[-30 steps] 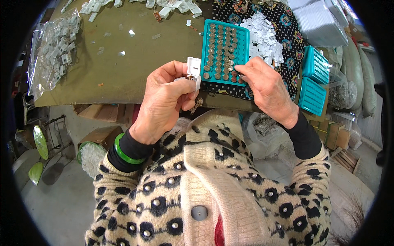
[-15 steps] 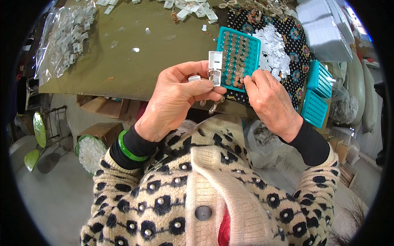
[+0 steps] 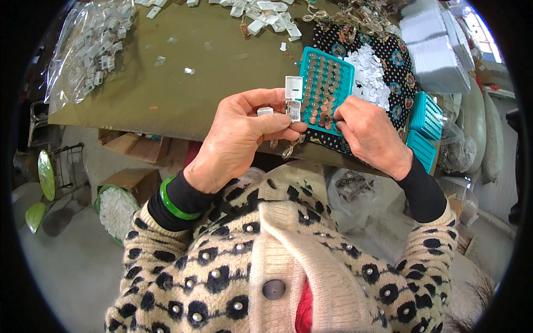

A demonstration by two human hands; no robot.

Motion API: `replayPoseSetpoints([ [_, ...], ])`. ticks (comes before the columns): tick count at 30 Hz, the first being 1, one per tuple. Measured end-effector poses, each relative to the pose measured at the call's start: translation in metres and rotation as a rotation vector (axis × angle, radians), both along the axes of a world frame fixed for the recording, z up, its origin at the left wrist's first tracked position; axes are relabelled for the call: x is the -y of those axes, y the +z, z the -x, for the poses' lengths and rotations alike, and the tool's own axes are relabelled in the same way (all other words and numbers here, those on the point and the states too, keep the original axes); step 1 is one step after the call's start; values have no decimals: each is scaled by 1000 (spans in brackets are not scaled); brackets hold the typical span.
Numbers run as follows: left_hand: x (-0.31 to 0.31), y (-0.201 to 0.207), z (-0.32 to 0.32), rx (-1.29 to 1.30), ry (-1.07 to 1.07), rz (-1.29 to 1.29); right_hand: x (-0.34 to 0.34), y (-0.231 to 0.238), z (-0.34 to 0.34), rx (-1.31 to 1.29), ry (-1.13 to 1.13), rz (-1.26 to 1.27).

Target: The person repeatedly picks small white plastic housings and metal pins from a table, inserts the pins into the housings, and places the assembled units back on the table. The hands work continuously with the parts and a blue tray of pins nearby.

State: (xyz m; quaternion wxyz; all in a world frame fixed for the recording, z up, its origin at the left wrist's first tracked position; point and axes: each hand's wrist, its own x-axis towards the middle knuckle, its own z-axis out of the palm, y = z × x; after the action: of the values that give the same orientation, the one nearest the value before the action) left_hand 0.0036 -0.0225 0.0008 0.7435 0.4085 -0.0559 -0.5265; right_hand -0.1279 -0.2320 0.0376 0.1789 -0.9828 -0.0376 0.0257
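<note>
My left hand [image 3: 233, 127] grips a small white plastic battery case [image 3: 294, 87] between thumb and fingers, its lid swung up and its compartment showing. A second white piece [image 3: 265, 111] is lodged in the same hand, and a looped clear wire [image 3: 292, 147] hangs below the fingers. My right hand [image 3: 373, 136] is at the near right corner of a teal tray [image 3: 347, 75]. Its thumb and forefinger are pinched together; whatever is between them is hidden. Rows of round, coin-like cells [image 3: 321, 77] stand in the tray, the nearest ones copper-coloured.
Small white flat pieces [image 3: 369, 75] lie heaped on a dotted black cloth [image 3: 397, 83] beyond the tray. More white cases [image 3: 272, 19] lie at the back; a clear bag [image 3: 91, 53] of them sits left. Stacked white trays [image 3: 438, 55] and teal trays [image 3: 425, 122] stand right.
My right hand has shifted slightly at the tray's near corner, its fingers drawn closer together. The left hand still holds the case in nearly the same place. The whole view has shifted a little.
</note>
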Motion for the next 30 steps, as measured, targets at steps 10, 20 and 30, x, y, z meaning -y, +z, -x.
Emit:
replayPoseSetpoints([
  [10,2,-5,-3,-52,6,0,12,-10,-7,149,-180,-153],
  [20,3,-7,-3,-67,16,-1,5,-2,-3,105,-287,-247],
  [30,4,-10,-1,-70,14,26,-1,-12,1,125,-159,-27],
])
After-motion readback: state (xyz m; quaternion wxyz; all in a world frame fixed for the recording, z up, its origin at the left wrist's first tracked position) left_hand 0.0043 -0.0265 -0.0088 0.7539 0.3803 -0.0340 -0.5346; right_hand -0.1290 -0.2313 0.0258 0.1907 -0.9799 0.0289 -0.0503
